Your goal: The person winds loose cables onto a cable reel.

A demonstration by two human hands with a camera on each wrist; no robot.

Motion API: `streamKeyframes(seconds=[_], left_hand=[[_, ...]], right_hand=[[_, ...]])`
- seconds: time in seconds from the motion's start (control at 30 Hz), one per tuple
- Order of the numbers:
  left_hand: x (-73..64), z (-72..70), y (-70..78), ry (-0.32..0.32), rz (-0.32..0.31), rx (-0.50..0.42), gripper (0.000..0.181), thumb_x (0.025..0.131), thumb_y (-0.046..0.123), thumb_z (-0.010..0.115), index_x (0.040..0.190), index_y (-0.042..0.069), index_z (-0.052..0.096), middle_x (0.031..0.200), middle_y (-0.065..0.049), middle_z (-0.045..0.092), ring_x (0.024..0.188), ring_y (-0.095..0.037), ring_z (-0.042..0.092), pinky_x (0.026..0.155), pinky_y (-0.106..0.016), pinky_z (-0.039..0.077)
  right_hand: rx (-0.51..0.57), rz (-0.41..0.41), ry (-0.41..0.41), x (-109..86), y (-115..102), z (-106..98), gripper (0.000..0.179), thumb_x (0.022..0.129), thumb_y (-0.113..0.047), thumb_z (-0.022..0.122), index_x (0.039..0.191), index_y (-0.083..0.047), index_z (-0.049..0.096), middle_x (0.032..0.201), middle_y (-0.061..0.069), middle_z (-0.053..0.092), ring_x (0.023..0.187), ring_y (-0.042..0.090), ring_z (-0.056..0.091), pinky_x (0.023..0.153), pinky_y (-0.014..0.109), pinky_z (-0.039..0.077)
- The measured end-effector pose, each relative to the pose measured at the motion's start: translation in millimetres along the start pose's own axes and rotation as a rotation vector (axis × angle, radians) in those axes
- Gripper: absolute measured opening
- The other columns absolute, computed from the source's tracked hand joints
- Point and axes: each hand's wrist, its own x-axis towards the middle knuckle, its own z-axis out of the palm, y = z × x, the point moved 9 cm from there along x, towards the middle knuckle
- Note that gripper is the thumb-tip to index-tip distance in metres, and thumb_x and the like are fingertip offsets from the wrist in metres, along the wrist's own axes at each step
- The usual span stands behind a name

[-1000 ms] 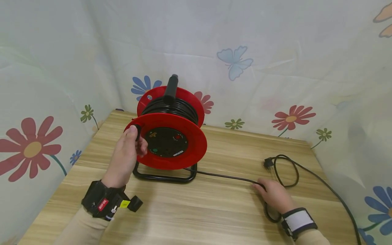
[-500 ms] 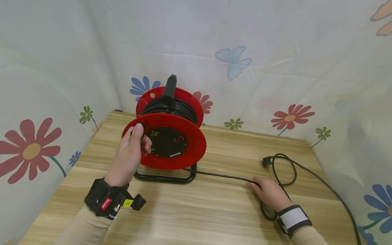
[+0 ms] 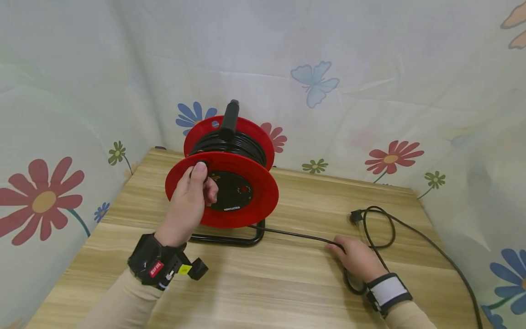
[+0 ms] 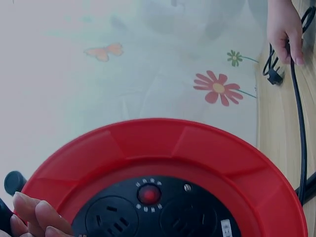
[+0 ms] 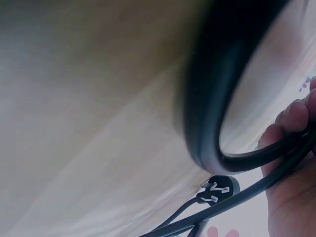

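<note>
A red cable reel (image 3: 263, 194) with black cable wound between its two discs stands on a black tube frame (image 3: 234, 241). At the upper left of its front disc, my left hand (image 3: 186, 205) grips the small black crank knob, mostly hidden by the fingers. Sockets and a red button (image 4: 149, 194) show on the reel's black centre in the left wrist view. To the right, my right hand (image 3: 357, 258) holds the black cable (image 3: 297, 235), which runs from under the reel. In the right wrist view the cable passes through the curled fingers (image 5: 295, 116) and loops beside them.
A black plug (image 3: 356, 217) lies on the wooden table (image 3: 263, 283) beyond the right hand, by a loop of cable. More cable (image 3: 448, 258) trails off the right front. The reel's black carrying handle (image 3: 229, 119) rises on top. Flower-printed sheeting (image 3: 255, 50) encloses the back and sides.
My left hand has moved right and slightly up with the crank knob, and the reel's discs have turned clockwise. The right hand has shifted a little left with the cable; the plug has slid slightly left.
</note>
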Motion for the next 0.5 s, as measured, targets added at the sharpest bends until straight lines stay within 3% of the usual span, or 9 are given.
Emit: streamKeyframes(seconds=[0.5], left_hand=[[2.7, 20.0, 9.9, 0.005, 0.061, 0.021, 0.039, 0.103, 0.040, 0.033, 0.086, 0.007, 0.044, 0.070, -0.015, 0.049, 0.069, -0.027, 0.051, 0.064, -0.035, 0.041]], right_hand=[[0.013, -0.060, 0.030, 10.7, -20.2, 0.1, 0.030, 0.092, -0.035, 0.060, 0.070, -0.020, 0.049, 0.056, -0.007, 0.040, 0.050, 0.008, 0.039, 0.046, 0.027, 0.032]])
